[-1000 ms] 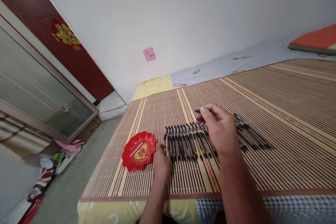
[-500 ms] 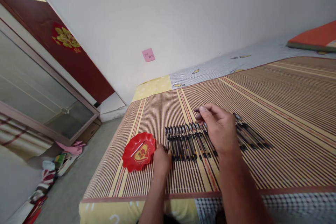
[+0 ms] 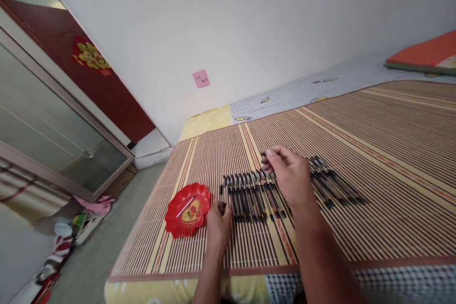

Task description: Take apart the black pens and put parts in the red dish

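Observation:
Several black pens (image 3: 254, 199) lie side by side in a row on the striped bed mat (image 3: 199, 251). My left hand (image 3: 218, 225) is closed at the row's left end, beside a red scalloped dish (image 3: 171, 218). A short dark end of a pen (image 3: 221, 192) sticks up past its fingers. A thin white stick (image 3: 185, 207), perhaps a pen refill, rests in the dish. My right hand (image 3: 292, 178) hovers over the row with thumb and fingers pinched; what they hold, if anything, is hidden. More pens (image 3: 337, 185) show to the right of that hand, slanted.
A white wall with a pink paper note (image 3: 201, 78) rises behind the bed. An orange folded cloth or pillow (image 3: 423, 52) lies at the far right. Left of the bed are the floor (image 3: 96, 237), a glass-panelled door (image 3: 53, 109) and piled items (image 3: 59, 251).
My left hand's pen has shifted slightly left and now stands upright beside the row. My right hand has moved a little to the left, still pinched. The view has tilted slightly.

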`<state>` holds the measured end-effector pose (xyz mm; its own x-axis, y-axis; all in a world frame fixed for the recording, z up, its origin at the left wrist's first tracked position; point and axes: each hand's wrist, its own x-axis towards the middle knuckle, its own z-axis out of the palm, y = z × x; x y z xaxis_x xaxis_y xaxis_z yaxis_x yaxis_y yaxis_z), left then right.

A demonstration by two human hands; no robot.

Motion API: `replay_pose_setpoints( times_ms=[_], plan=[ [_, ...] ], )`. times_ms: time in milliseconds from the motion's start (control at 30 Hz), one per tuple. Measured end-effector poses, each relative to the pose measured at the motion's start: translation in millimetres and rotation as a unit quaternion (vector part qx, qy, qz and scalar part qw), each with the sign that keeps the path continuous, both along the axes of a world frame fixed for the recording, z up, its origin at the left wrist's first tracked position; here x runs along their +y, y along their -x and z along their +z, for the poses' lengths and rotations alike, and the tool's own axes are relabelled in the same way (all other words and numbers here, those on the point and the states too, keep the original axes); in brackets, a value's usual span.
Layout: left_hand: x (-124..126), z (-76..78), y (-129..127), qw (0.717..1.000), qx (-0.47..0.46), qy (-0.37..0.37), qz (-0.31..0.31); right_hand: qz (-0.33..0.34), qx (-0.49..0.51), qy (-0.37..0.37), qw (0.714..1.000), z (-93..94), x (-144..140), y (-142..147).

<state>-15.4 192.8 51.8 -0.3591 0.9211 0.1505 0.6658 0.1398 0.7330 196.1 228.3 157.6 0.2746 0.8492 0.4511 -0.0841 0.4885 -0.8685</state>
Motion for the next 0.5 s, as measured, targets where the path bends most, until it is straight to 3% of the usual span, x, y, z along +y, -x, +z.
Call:
replay_pose_setpoints(
  times_ms=[300, 500],
  plan=[
    [-15, 35.4, -17, 0.967, -0.227, -0.052, -0.099, 0.143, -0.118, 0.110, 0.977, -33.1, 25, 25],
    [-16, 32.9, -23, 0.959, -0.244, -0.049, -0.134, 0.244, -0.091, 0.131, 0.957, -39.5, 25, 36]
  ],
)
